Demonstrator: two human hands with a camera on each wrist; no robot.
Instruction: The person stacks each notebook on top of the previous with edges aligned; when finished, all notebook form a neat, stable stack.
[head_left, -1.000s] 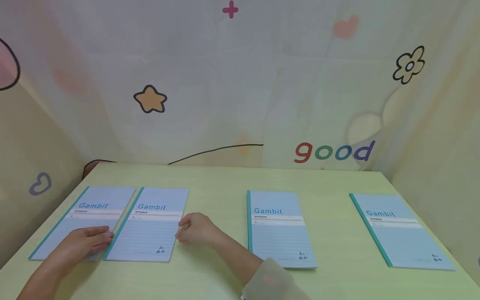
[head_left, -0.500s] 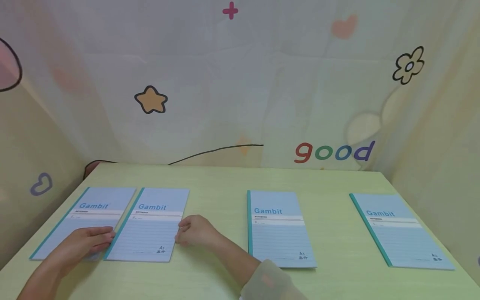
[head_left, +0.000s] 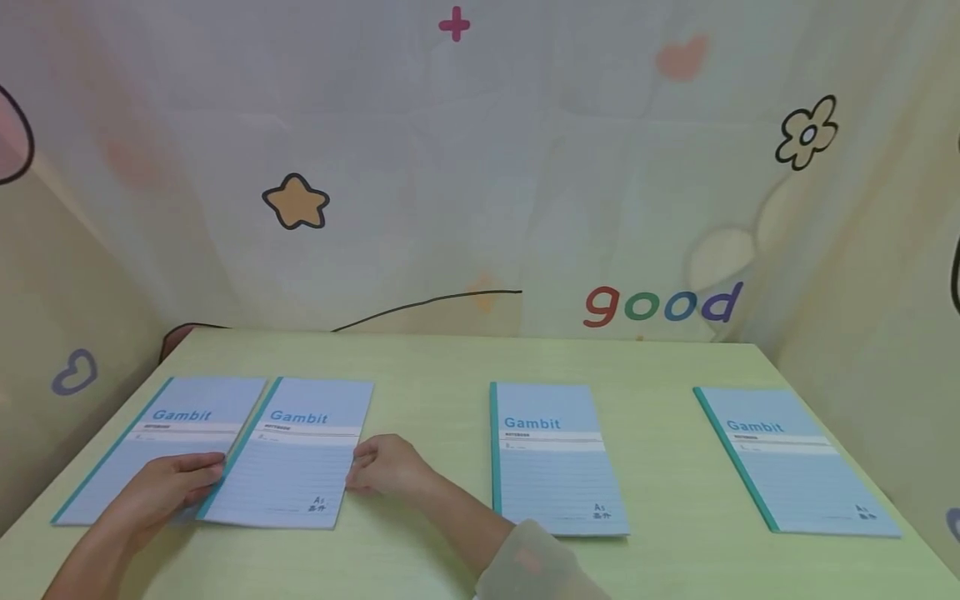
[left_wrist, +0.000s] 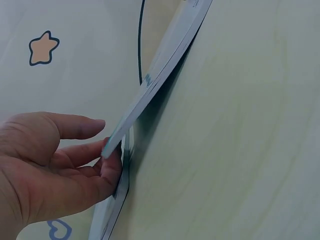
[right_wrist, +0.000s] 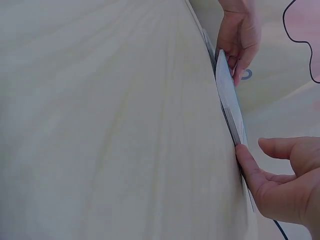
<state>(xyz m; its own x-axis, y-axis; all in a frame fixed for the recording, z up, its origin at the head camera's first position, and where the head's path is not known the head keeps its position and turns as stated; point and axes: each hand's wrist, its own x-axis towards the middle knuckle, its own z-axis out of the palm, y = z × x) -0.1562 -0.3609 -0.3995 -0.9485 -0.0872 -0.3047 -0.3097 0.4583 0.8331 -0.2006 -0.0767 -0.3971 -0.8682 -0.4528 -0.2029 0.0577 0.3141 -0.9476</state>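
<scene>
My left hand (head_left: 172,492) has its fingers curled under the teal spine edge of a blue Gambit notebook (head_left: 285,467), second from the left. In the left wrist view that edge of the notebook (left_wrist: 150,85) is tilted up off the table, and the thumb stands apart from the cover. At the opposite long edge, my right hand (head_left: 393,467) touches the notebook with its fingertips. The right wrist view shows its fingers (right_wrist: 250,167) at the low edge, thumb spread away. A matching notebook (head_left: 210,396) lies flat at the far left, partly covered by my left hand.
Two more matching notebooks lie flat farther right: one (head_left: 555,475) beyond my right forearm, the other (head_left: 802,475) near the right side of the pale yellow-green table (head_left: 420,358). A printed curtain (head_left: 450,167) encloses the back and sides.
The second notebook's spine edge has risen from the table in my left hand, and it now slightly overlaps the leftmost notebook in view. My right hand stays at its edge.
</scene>
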